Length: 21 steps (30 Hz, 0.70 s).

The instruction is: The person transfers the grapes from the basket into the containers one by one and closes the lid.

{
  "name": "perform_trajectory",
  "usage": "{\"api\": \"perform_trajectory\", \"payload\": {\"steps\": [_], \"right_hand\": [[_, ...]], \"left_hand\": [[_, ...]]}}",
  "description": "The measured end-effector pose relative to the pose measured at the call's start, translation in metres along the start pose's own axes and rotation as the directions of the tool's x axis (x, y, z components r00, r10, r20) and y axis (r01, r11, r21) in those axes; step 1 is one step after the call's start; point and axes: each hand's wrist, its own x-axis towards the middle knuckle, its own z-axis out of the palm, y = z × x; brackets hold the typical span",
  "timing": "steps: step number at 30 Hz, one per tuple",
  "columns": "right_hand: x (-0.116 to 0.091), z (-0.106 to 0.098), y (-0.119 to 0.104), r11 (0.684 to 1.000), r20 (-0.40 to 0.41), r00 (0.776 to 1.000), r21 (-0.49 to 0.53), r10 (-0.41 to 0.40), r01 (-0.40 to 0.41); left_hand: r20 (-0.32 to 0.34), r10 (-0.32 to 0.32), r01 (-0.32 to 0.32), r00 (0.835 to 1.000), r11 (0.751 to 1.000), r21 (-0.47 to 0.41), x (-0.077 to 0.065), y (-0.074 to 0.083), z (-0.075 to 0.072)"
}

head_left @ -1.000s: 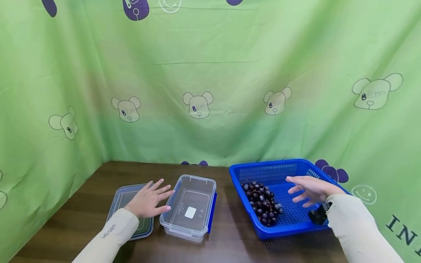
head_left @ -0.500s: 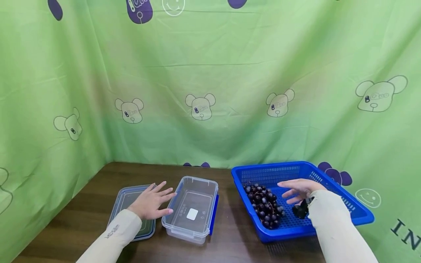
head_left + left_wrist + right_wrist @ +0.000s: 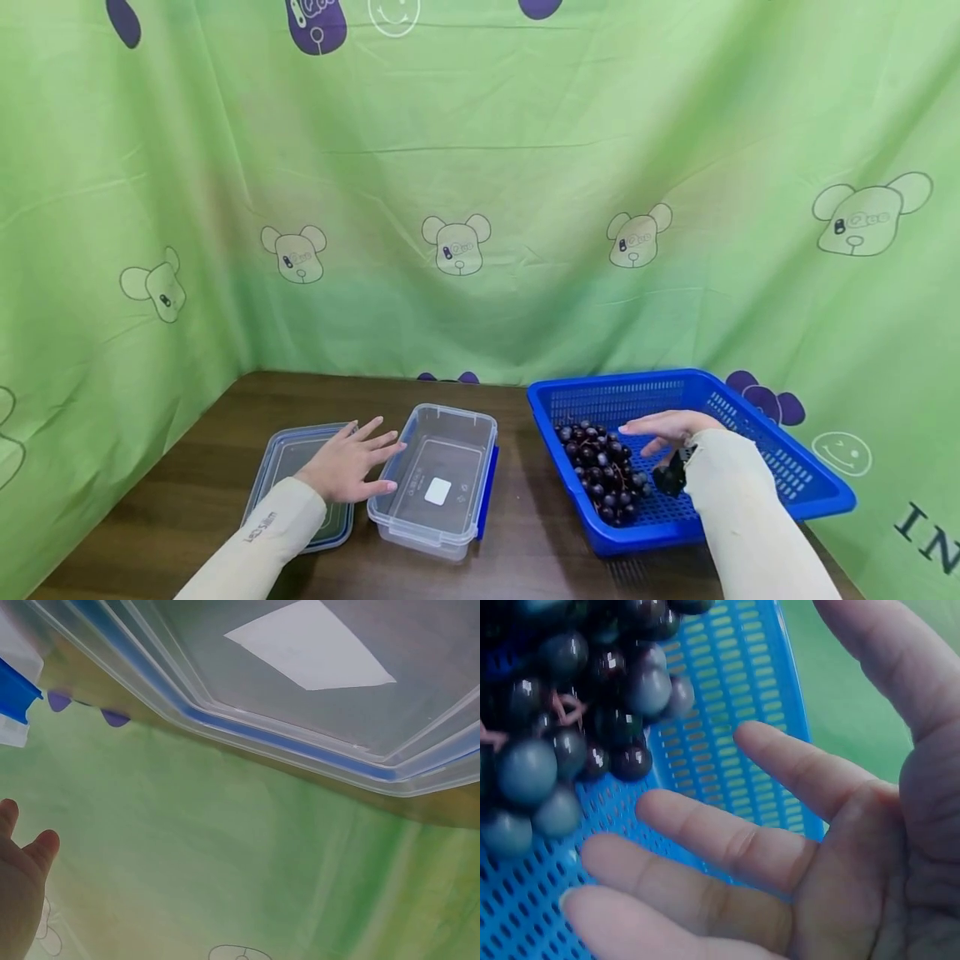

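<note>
Dark purple grapes (image 3: 600, 467) lie in a bunch along the left side of a blue plastic basket (image 3: 817, 500). My right hand (image 3: 667, 429) hovers inside the basket just right of the bunch, fingers spread and holding nothing. In the right wrist view its fingers (image 3: 727, 844) point toward the grapes (image 3: 529, 772), with a gap between. A clear plastic container (image 3: 438, 454) stands to the left of the basket, a white label on its bottom. My left hand (image 3: 348, 467), fingers spread, is over the container's left rim and the right part of a lid (image 3: 285, 454).
A blue clip flap (image 3: 488, 492) hangs at the container's right side. Green printed curtain (image 3: 457, 317) closes off the back and both sides of the brown wooden table (image 3: 525, 533). A black wrist camera (image 3: 670, 477) sits under my right wrist.
My right hand has moved left across the basket, closer to the grapes. The left hand stays nearly still over the lid and container. The view has shifted slightly.
</note>
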Motion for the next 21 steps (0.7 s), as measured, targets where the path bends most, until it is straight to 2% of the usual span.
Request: {"api": "perform_trajectory", "payload": {"steps": [7, 12, 19, 21], "right_hand": [[0.01, 0.013, -0.009, 0.995, 0.009, 0.999, 0.091, -0.031, 0.03], [0.011, 0.017, -0.016, 0.996, 0.034, 0.998, 0.078, -0.043, 0.041], [0.022, 0.017, -0.016, 0.996, 0.123, 0.989, 0.036, -0.085, 0.081], [0.023, 0.021, -0.019, 0.997, 0.116, 0.991, 0.027, -0.069, 0.066]], "left_hand": [[-0.01, 0.017, -0.016, 1.0, 1.0, 0.014, 0.001, 0.002, 0.0], [-0.009, 0.019, -0.019, 1.0, 1.0, 0.018, 0.004, 0.0, 0.001], [-0.011, 0.026, -0.026, 1.0, 0.999, 0.027, 0.006, -0.003, 0.004], [-0.016, 0.035, -0.034, 0.999, 0.999, 0.026, 0.006, -0.003, 0.005]]}}
